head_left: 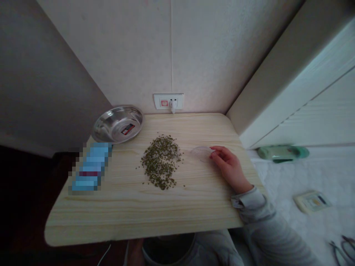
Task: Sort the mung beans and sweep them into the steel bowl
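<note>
Pale wood table (133,210) fills the corner between a cream back wall and a white cabinet on the right, its front edge rounded and running close to the person's lap. On the back wall, just above the tabletop, sits a socket (168,101) with a plug in it.

Right hand (229,166) rests on the table near the right edge, fingers curled narrowly, the fingertips pinching the rim of a small clear dish (201,152) that lies flat on the wood. A grey sleeve runs back off the front right corner. Left hand is out of sight.

Just left of the dish, apart from it, lies a loose pile of small green beans (161,161), a few strays scattered at its edges. Bare wood stays open in front of the pile and along the whole front strip.

A steel bowl (118,123) stands at the back left corner, its rim hanging a little past the table edge. A blue packet (91,167), blurred, lies along the left edge, touching the bowl.

Off the table to the right, on a white surface, lie a green case (282,153), a small flat box (312,201) and scissors (342,249).
</note>
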The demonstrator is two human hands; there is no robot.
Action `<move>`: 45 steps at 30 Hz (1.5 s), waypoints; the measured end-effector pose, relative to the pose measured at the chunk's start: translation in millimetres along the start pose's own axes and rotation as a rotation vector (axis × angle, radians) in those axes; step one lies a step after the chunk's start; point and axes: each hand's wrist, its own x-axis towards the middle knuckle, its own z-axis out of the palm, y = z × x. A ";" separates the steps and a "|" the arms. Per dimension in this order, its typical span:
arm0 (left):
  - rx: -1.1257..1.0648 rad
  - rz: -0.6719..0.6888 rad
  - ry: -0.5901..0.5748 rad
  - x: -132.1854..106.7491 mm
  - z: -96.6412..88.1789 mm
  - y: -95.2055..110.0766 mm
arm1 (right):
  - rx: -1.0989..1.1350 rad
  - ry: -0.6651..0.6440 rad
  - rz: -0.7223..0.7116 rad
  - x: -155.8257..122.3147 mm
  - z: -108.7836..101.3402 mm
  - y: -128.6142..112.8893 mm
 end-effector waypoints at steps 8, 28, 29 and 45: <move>-0.025 -0.086 0.027 -4.8 14.9 25.1 | -0.023 -0.026 -0.010 -1.9 -0.8 0.2; 0.234 0.301 -0.055 -6.5 3.4 -1.7 | -0.384 -0.134 -0.145 -72.2 15.7 -23.9; 0.249 0.329 -0.068 -5.9 2.7 -1.5 | -0.395 -0.128 -0.149 -71.3 16.2 -24.4; 0.346 0.455 -0.219 2.3 -8.9 6.4 | -0.485 -0.206 -0.309 -69.3 15.0 -24.0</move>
